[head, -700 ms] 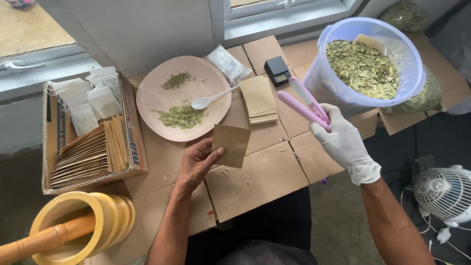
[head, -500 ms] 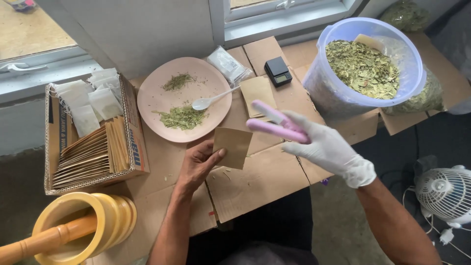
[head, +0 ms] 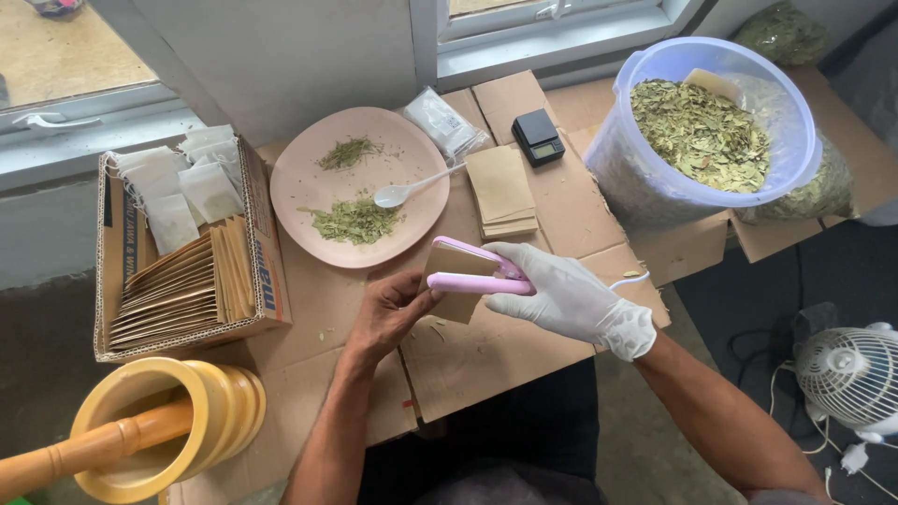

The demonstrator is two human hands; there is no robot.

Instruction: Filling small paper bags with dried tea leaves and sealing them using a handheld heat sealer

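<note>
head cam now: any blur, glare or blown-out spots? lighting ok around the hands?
Head view: soft, even daylight from the windows, shadows faint. Left hand, brown pouch, pink sealer and gloved right hand read sharp, no motion blur. Window pane top left is bright and washed out. No glare on the pink plate. Wide-angle lens bends the edges slightly.

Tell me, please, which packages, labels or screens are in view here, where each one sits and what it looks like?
Brown paper pouch: flat, between left hand and gloved right hand with pink sealer.
Pouch stack: flat, tan, right of the pink plate.
Cardboard box: far left, printed side, holding brown pouches and white sachets.
Clear plastic packet: beyond the plate.
Pocket scale: black, small grey screen.
</note>
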